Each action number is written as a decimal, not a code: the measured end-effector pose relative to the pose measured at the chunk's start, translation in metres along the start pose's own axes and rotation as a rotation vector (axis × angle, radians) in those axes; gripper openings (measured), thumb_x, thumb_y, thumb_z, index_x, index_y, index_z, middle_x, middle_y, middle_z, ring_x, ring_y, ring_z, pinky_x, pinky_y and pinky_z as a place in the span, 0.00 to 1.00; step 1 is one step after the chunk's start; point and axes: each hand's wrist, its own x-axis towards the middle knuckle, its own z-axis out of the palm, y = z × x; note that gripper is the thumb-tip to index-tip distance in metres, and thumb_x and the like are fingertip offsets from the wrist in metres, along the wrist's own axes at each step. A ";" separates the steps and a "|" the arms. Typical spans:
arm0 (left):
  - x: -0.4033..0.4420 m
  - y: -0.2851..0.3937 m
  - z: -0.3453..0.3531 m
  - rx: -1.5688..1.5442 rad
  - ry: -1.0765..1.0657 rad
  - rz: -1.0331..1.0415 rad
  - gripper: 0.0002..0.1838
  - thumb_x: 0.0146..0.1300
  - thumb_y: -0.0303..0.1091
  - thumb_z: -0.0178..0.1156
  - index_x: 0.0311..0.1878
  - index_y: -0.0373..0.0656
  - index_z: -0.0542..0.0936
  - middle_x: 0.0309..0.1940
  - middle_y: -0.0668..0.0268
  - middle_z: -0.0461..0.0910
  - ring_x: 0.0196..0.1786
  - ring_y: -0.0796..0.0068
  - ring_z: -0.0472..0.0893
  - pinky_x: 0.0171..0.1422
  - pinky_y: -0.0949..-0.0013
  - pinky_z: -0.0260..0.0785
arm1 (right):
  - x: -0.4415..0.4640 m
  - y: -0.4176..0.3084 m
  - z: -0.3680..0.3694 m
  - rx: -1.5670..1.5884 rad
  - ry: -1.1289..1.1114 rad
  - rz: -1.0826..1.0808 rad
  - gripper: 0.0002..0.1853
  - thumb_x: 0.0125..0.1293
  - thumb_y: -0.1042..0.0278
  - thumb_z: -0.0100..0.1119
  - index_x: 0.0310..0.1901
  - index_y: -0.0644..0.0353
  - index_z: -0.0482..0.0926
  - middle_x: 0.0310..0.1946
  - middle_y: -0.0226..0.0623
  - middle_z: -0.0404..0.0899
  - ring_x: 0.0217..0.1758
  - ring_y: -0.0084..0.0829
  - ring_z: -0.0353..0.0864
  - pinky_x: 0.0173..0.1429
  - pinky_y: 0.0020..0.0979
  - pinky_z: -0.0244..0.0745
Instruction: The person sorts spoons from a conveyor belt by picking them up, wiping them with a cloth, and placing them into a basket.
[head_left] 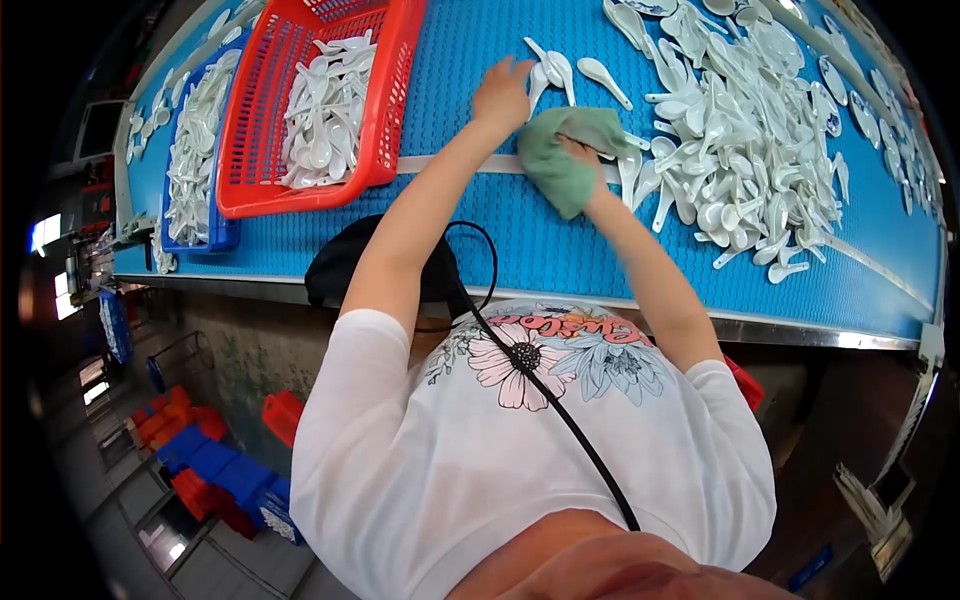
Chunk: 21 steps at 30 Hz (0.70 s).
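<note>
My left hand (503, 92) is over the blue surface, its fingers at the handles of a few white spoons (550, 70); whether it grips one is hard to tell. A green cloth (560, 155) is held in my right hand (580, 150), whose fingers are partly wrapped in it. One single spoon (605, 82) lies just beyond the cloth. To the right of my right hand a large heap of white spoons (740, 140) spreads over the blue surface, a few of them touching the cloth's edge.
A red basket (393, 100) with white spoons stands left of my left hand. Farther left is a blue basket (229, 235), also holding spoons. More spoons lie along the far right side of the blue table (560, 255). A black bag (345, 262) rests at the near edge.
</note>
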 end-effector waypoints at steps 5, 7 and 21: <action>0.056 -0.006 0.034 0.280 -0.004 0.446 0.25 0.57 0.32 0.52 0.59 0.58 0.65 0.63 0.63 0.57 0.65 0.61 0.58 0.63 0.55 0.56 | -0.005 -0.020 0.015 -0.442 0.162 -0.014 0.12 0.47 0.64 0.55 0.34 0.59 0.74 0.31 0.38 0.72 0.40 0.39 0.72 0.45 0.40 0.64; 0.069 -0.002 0.038 0.475 -0.097 0.643 0.26 0.58 0.31 0.50 0.61 0.61 0.62 0.64 0.66 0.57 0.67 0.62 0.55 0.66 0.52 0.50 | -0.015 -0.019 0.012 -0.385 0.112 0.059 0.10 0.45 0.63 0.56 0.30 0.57 0.74 0.30 0.38 0.71 0.35 0.39 0.72 0.38 0.40 0.65; -0.037 -0.031 -0.023 0.095 -0.326 0.154 0.19 0.46 0.33 0.59 0.46 0.52 0.74 0.44 0.60 0.74 0.42 0.61 0.76 0.41 0.61 0.69 | -0.015 -0.038 -0.085 0.262 0.443 0.327 0.13 0.49 0.67 0.59 0.38 0.59 0.75 0.33 0.37 0.77 0.37 0.35 0.77 0.39 0.31 0.71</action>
